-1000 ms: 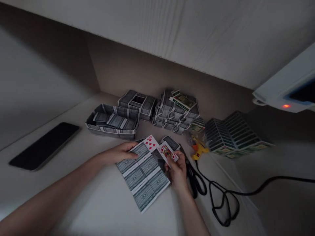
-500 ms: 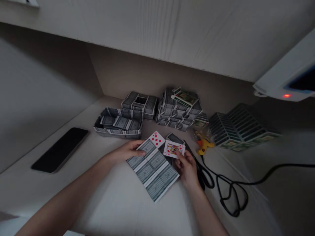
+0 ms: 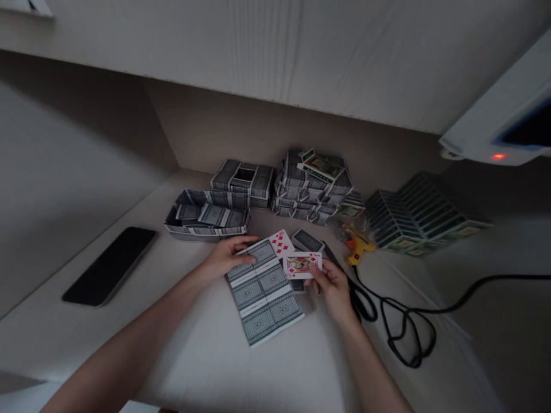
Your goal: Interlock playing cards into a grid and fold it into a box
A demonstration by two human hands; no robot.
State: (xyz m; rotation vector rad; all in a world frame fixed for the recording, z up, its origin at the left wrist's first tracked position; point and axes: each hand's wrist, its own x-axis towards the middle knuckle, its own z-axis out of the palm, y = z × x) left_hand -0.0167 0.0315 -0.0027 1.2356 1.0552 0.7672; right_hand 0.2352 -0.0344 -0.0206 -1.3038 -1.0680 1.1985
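My left hand (image 3: 230,259) grips the upper left edge of a panel of joined playing cards (image 3: 263,289), thumb on its patterned backs. A ten of diamonds (image 3: 283,244) pokes out face up at the panel's top right corner. Between thumb and fingers of my right hand (image 3: 330,284) is a jack of diamonds (image 3: 302,265), face up, its left end close beside the panel. I cannot tell whether the two touch. Just behind the jack lies a card stack (image 3: 307,240) with its back up, and a dark item under the jack is mostly hidden.
A yellow glue gun (image 3: 358,248) with a looping black cord (image 3: 407,321) lies to the right. Behind stand an open card-built box (image 3: 206,230), further card-built boxes (image 3: 313,186) and rows of card packs (image 3: 424,215). A black phone (image 3: 109,265) lies left; a shelf (image 3: 241,57) overhangs.
The panel has turned clockwise, its lower end swinging left. The jack has levelled out and moved slightly left, nearer the panel's edge. Both hands keep their holds.
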